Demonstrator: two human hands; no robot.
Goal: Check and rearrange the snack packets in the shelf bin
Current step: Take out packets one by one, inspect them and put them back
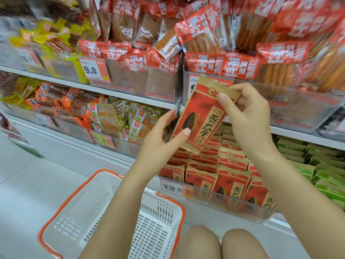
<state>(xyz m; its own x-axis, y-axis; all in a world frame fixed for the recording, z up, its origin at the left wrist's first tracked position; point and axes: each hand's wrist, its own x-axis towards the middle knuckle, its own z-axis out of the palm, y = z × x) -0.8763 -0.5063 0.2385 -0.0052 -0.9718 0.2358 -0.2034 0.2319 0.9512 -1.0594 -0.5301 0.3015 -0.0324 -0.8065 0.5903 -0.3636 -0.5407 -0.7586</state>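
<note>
1. Two bare hands hold one red-and-brown seed packet (201,116) in the air in front of the shelves, above the clear shelf bin (220,200) that carries more of the same packets.
2. Left hand (164,141): its grip is narrow, the thumb pressed on the packet's lower front face beside the printed seed, the other fingers behind the packet's left edge.
3. Right hand (246,111): its grip pinches the packet's crimped top right corner, thumb on the front, curled fingers behind.
4. The packet is tilted, its top leaning to the right, its printed face toward the camera.
5. In the bin below, matching seed packets (231,182) stand upright in rows, faces forward; a price tag reading 12.8 (172,186) sits on the bin's front wall at its left end.
6. Green packets (321,171) fill the neighbouring space to the right of the bin.
7. On the shelf above, clear bins hold red spicy-strip packets (239,66), with a 9.8 price tag (91,69) to the left.
8. A white basket with an orange rim (61,208) sits on the floor below the left forearm, beside the person's knees (218,242).
</note>
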